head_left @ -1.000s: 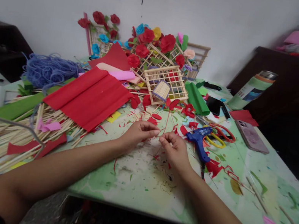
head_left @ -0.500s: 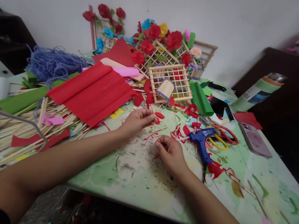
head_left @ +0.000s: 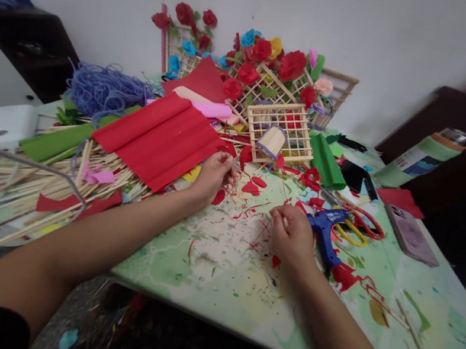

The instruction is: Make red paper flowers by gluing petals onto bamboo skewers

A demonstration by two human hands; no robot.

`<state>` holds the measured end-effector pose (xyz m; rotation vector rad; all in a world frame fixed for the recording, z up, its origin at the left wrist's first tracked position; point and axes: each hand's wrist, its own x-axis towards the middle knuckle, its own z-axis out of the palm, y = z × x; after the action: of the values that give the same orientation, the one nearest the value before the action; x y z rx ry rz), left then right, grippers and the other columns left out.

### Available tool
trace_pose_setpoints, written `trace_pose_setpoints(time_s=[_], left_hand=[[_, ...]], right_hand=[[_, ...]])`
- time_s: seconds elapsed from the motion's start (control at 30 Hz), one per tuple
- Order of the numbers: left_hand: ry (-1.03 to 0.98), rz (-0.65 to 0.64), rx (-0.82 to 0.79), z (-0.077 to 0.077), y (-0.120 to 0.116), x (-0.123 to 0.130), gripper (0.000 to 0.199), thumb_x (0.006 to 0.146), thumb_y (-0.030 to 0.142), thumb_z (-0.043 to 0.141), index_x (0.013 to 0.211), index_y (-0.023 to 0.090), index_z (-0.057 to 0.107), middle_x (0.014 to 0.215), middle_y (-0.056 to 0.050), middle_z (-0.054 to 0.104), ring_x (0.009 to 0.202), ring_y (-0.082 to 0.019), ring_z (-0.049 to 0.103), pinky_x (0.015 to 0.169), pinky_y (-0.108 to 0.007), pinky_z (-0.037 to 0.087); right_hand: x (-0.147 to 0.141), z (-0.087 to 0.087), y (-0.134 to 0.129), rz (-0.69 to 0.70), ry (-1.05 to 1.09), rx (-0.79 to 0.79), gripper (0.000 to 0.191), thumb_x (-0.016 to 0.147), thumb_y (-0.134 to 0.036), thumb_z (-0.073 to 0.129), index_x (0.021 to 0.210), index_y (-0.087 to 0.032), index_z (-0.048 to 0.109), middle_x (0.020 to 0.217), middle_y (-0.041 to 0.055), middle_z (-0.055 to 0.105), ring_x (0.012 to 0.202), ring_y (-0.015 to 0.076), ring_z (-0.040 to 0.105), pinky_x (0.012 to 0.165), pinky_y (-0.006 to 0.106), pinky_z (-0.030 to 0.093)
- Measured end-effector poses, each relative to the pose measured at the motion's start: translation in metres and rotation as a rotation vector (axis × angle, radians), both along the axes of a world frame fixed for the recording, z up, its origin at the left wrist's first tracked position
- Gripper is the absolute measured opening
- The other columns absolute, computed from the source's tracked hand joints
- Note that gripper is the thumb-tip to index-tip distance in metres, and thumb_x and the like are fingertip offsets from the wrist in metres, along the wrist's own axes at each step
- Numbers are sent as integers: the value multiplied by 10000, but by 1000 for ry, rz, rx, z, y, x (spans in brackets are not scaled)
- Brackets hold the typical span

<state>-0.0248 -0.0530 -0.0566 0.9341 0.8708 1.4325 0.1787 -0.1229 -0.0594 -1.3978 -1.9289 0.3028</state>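
Observation:
My left hand (head_left: 215,176) is closed in a pinch beside the red crepe paper sheet (head_left: 160,140); what its fingers hold, if anything, is too small to make out. Across a patch of red scraps, my right hand (head_left: 292,233) is also closed, fingertips together, just left of the blue glue gun (head_left: 329,235). Whatever is between those fingertips cannot be made out. Red petal-shaped pieces (head_left: 251,188) lie on the table between the hands. Behind them leans a small wooden stick lattice (head_left: 300,135) with a little basket shape on it.
Scissors (head_left: 355,232), a phone (head_left: 411,235) and a green bottle (head_left: 423,158) are at the right. Blue cord (head_left: 106,91) and many thin sticks (head_left: 50,190) cover the left of the table (head_left: 210,303). Paper roses (head_left: 292,66) stand at the back.
My hands have moved farther apart, the right one now nearer the glue gun. The camera view has shifted, so the things on the table appear farther right.

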Motion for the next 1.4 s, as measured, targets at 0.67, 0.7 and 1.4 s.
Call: trace_pose_setpoints(time_s=[0.67, 0.7, 1.4], left_hand=[[-177, -216, 31, 6, -14, 9, 236, 792, 139, 560, 1016, 165, 491, 740, 32, 515, 585, -49, 505, 602, -188, 396], [-173, -220, 21, 6, -15, 10, 237, 790, 138, 566, 1016, 163, 500, 743, 28, 521, 587, -51, 512, 603, -190, 400], [-8, -470, -131, 9, -54, 30, 274, 698, 302, 726, 840, 133, 563, 720, 8, 599, 597, -58, 551, 624, -207, 430]], right_hand=[[-32, 4, 33, 200, -474, -74, 142, 816, -122, 512, 762, -169, 635, 867, 83, 647, 904, 209, 538, 820, 305, 353], [-29, 3, 33, 187, -460, -75, 144, 819, -121, 501, 766, -168, 626, 862, 85, 646, 895, 208, 539, 816, 304, 354], [-26, 10, 16, 5, 446, -153, 202, 825, -300, 474, 691, -186, 574, 658, 15, 613, 622, 146, 523, 623, 266, 394]])
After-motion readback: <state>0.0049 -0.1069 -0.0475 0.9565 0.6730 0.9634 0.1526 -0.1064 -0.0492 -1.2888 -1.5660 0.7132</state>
